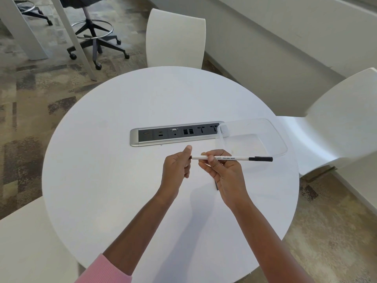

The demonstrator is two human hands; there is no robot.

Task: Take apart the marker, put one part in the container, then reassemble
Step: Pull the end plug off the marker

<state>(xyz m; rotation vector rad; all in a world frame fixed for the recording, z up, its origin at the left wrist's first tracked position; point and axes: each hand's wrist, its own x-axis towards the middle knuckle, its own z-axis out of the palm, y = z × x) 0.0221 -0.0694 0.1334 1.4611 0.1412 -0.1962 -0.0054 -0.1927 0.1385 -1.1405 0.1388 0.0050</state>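
Note:
A white marker (234, 158) with printed black text lies level above the table, its black cap (261, 159) pointing right. My right hand (224, 172) grips the barrel near the middle, fingers curled round it. The fingertips of my left hand (177, 166) pinch the marker's dark left end (191, 157), thumb raised above it. A clear plastic container (253, 137) sits on the table just beyond the marker, to the right, with nothing visible inside. A small dark piece (217, 185) lies on the table, mostly hidden under my right hand.
A silver and black socket strip (175, 133) is set into the round white table (122, 180); the container overlaps its right end. White chairs stand at the far side (175, 37), right (336, 119) and near left.

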